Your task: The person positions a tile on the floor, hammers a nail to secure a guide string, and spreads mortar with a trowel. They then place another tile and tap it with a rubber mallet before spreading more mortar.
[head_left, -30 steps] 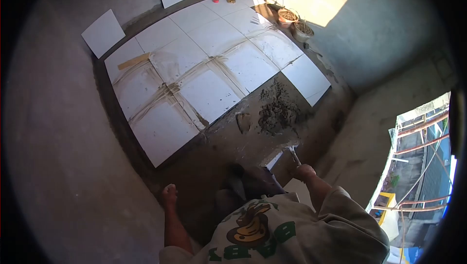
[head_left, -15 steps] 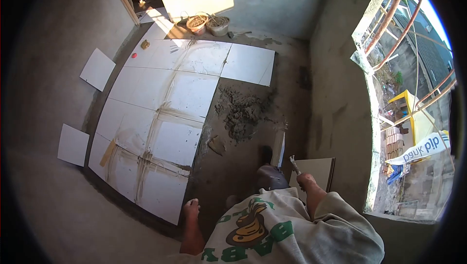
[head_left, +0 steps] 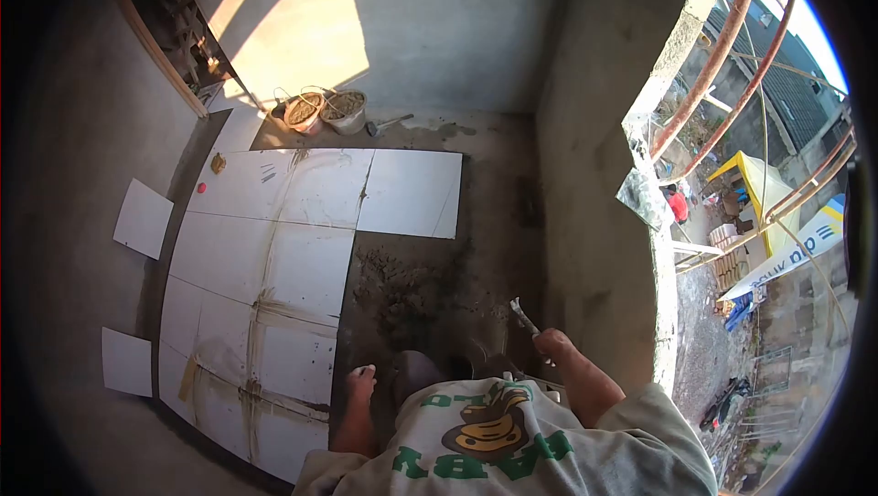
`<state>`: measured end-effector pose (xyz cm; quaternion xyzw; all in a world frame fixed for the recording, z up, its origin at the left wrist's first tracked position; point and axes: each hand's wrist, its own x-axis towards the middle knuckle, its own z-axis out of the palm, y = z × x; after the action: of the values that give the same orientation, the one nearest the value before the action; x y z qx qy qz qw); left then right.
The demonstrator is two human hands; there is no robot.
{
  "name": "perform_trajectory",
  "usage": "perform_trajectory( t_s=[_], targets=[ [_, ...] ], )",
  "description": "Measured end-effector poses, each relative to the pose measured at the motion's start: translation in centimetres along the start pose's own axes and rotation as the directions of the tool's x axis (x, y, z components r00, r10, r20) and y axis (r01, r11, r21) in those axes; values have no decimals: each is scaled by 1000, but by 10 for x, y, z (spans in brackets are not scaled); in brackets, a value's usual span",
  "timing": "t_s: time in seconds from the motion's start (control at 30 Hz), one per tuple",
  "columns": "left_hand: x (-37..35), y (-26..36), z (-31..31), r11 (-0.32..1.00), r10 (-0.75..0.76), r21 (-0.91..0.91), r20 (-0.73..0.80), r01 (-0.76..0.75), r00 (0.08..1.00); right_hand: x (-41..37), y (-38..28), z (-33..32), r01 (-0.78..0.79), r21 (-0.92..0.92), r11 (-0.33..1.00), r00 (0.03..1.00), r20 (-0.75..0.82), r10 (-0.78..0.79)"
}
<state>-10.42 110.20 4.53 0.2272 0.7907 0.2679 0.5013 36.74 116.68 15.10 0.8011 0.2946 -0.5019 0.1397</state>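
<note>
My right hand point(head_left: 551, 345) is wrapped round a slim hand tool point(head_left: 523, 316) with a pale, narrow end pointing up and away from me. It is held over the bare floor near the right wall. My left hand point(head_left: 361, 381) hangs by the edge of the laid white floor tiles point(head_left: 297, 359), its fingers curled in; I cannot tell what they hold. Grey mortar point(head_left: 402, 281) lies spread on the floor ahead of my legs. A white tile point(head_left: 412, 194) at the far end juts right of the other rows.
Two buckets of mortar mix, an orange one point(head_left: 304, 114) and a whitish one point(head_left: 345, 114), stand by the back wall. Loose tiles point(head_left: 144, 219) lean on the left wall. A sponge-like lump point(head_left: 218, 163) rests on the tiles. A wide opening point(head_left: 654, 249) lies to my right.
My view has tilted up, and the floor has shifted down and left in it. The stack of tiles beside my right hand is now out of sight. Both hands keep much the same pose.
</note>
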Motion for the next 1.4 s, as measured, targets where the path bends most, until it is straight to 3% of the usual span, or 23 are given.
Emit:
perform_trajectory(
  t_s=[0.17,0.23,0.5,0.57,0.6,0.67,0.7,0.8,0.9,1.0,1.07,1.1,1.17,1.2,1.27,1.3,1.33,1.4],
  targets=[
    [64,106,101,954,172,217,165,-206,971,-4,-47,-60,77,170,982,997,-30,-73],
    [106,140,133,829,319,401,234,-390,918,11,-64,-75,59,321,945,998,-38,-50],
    [221,301,252,741,251,533,344,-408,905,173,-176,-177,-60,271,961,996,81,40],
    [243,338,282,551,315,672,381,-494,869,205,-202,-223,18,276,961,998,50,-33],
    [248,352,299,579,281,674,363,-458,889,218,-218,-245,3,295,955,1000,2,-4],
    [262,443,326,739,287,508,357,-443,889,257,-246,-299,3,227,974,998,62,-18],
    [267,481,337,739,331,470,369,-482,868,273,-265,-324,24,195,980,995,89,-42],
    [281,592,360,696,470,406,366,-593,803,268,-330,-397,43,217,975,999,-34,-36],
    [277,667,358,725,609,225,231,-651,759,306,-386,-443,184,156,970,979,-116,-167],
    [284,687,344,832,520,183,68,-523,851,327,-451,-484,286,53,957,952,-126,-278],
    [305,656,332,886,434,212,-59,-413,899,354,-484,-501,523,-60,850,849,-50,-526],
    [315,631,330,942,322,151,-161,-299,933,353,-508,-512,543,-113,832,836,-24,-549],
    [312,607,325,994,84,-42,-270,-99,959,315,-563,-527,509,-2,861,853,-134,-505],
    [344,554,337,971,108,-153,-412,-186,905,316,-586,-531,524,-62,850,843,-108,-527],
    [321,557,346,976,-129,-219,-508,17,852,332,-623,-546,611,-164,774,783,-21,-622],
    [315,554,356,945,-203,-327,-562,11,802,359,-640,-552,620,-250,743,773,32,-634],
    [304,572,362,937,-306,-324,-589,129,748,409,-658,-555,648,-421,635,721,71,-689],
    [310,564,398,898,-413,-421,-699,131,584,453,-703,-577,643,-633,431,676,205,-708]
  ],
)
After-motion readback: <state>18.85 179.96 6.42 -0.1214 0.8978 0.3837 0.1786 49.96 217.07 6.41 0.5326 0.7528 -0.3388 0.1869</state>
